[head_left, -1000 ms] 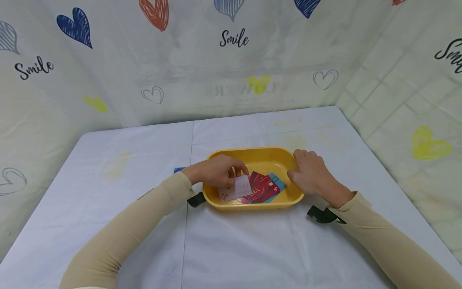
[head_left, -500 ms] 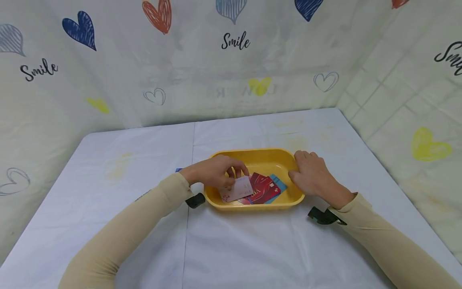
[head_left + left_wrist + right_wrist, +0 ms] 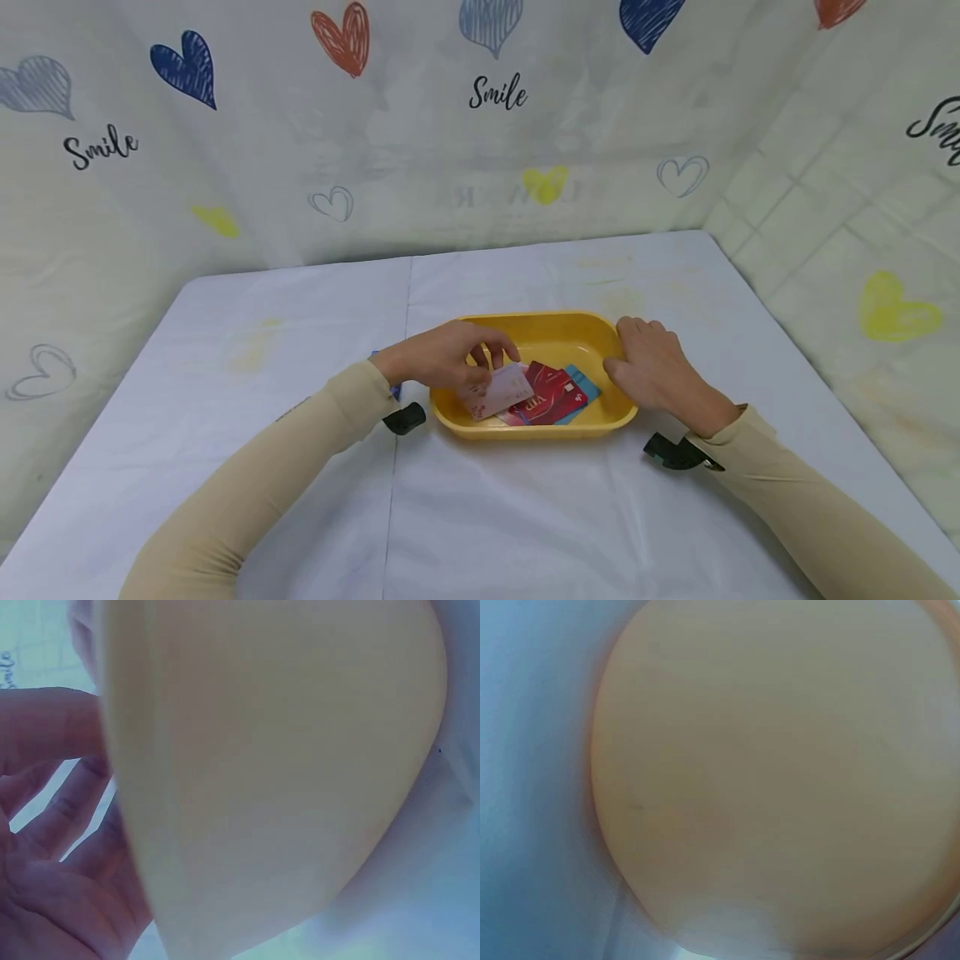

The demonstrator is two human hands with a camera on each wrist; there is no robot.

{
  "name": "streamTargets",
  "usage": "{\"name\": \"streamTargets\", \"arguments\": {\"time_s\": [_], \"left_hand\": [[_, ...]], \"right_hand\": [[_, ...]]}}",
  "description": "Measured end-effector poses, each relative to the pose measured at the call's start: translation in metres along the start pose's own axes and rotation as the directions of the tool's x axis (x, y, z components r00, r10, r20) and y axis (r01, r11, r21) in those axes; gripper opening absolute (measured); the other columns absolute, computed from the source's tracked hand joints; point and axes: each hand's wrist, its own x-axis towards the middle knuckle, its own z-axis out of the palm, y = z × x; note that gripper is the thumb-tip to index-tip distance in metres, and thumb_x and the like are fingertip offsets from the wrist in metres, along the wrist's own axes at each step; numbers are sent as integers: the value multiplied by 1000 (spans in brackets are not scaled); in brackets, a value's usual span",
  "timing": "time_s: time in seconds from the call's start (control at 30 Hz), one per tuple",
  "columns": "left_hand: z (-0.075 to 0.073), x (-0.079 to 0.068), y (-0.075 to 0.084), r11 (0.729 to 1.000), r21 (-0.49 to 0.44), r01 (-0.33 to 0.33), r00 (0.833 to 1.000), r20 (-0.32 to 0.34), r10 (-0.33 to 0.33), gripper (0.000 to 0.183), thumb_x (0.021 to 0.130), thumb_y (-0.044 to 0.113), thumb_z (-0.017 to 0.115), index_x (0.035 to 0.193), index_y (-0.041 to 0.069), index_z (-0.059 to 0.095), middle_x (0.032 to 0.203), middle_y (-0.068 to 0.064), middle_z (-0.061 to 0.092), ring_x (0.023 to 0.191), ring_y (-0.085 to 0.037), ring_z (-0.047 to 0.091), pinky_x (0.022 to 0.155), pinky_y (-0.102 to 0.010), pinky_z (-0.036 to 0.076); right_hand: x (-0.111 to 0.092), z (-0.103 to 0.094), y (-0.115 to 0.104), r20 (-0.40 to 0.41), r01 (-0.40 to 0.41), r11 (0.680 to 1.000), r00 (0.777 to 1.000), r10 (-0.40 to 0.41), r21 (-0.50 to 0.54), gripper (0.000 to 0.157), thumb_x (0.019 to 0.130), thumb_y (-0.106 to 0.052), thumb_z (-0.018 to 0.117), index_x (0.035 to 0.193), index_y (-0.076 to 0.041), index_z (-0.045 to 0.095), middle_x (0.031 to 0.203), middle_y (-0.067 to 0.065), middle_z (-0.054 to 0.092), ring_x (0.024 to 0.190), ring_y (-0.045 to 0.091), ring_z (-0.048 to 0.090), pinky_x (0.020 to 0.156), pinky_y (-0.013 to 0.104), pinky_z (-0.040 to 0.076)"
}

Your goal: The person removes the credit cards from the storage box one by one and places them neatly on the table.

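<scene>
A yellow oval tray (image 3: 540,432) holds several cards. My left hand (image 3: 450,354) reaches over its left end and pinches a pale pink card (image 3: 506,387) between thumb and fingers. Beside that card lie a red VIP card (image 3: 552,402) and a light blue card (image 3: 588,383), overlapping. My right hand (image 3: 654,367) grips the tray's right end, thumb at the inner side of the rim. In the left wrist view the tray's outer wall (image 3: 277,765) covers the cards, with part of my left hand (image 3: 60,855) beyond it. Only tray wall (image 3: 780,772) fills the right wrist view.
The tray stands on a table with a white cover (image 3: 510,517). Something blue (image 3: 397,390) lies partly hidden under my left wrist. Behind and to the right hangs a pale backdrop (image 3: 420,150) printed with hearts and lettering.
The head view has shifted slightly, so everything sits a little lower and further right. The pale pink card appears slightly more tilted in my left hand. My right hand keeps its grip on the tray.
</scene>
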Motion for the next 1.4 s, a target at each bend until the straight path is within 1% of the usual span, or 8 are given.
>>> {"name": "streamTargets", "arguments": {"time_s": [0.17,0.33,0.53,0.77,0.93,1.07,1.4], "left_hand": [[0,-5,1,1000,-27,-9,999,-34,8,34,96,6,64,128,18,66,113,-3,67,104,-18,70,89,-26,60],[3,-10,-1,998,-56,1,998,-62,-5,33,98,7,64,128,20,65,116,-3,67,105,-18,70,91,-27,61],[4,-16,-2,997,-74,5,995,-94,-12,34,98,8,66,130,21,64,118,-3,67,106,-18,70,91,-27,61],[5,-22,0,997,-79,6,991,-135,-17,35,98,9,68,131,21,64,120,-3,67,106,-18,69,92,-27,61],[6,-27,1,995,-99,-4,987,-160,-12,36,98,8,68,131,20,63,120,-4,66,106,-18,68,93,-27,61],[5,-31,1,994,-109,-4,984,-176,-15,36,98,9,69,132,20,63,119,-4,66,105,-17,68,93,-27,61],[6,-40,-4,990,-142,-27,976,-219,-5,36,97,9,69,130,21,63,114,-3,66,103,-16,69,92,-28,61]], "right_hand": [[0,0,-1,1,0,1000,1000,0,2,28,92,-20,48,106,4,51,87,13,50,86,33,44,74,38,31],[0,0,-2,1,5,1000,1000,-5,1,26,92,-20,48,104,3,51,86,12,49,86,32,44,73,37,30],[0,0,-1,-10,14,1000,1000,-14,-5,24,92,-20,48,100,2,51,85,12,49,84,32,43,73,37,30],[1,0,1,-17,21,1000,1000,-21,1,22,91,-20,49,98,2,51,83,12,49,83,32,44,72,37,30],[1,1,1,-13,19,1000,1000,-19,0,24,92,-20,48,100,2,51,84,12,49,84,32,44,72,37,31],[2,1,1,-16,22,1000,1000,-22,0,23,92,-20,48,99,2,51,83,12,49,83,32,44,72,36,31],[2,1,0,-16,19,1000,1000,-19,7,23,90,-19,50,99,2,51,82,12,49,82,32,45,71,36,31]]}}
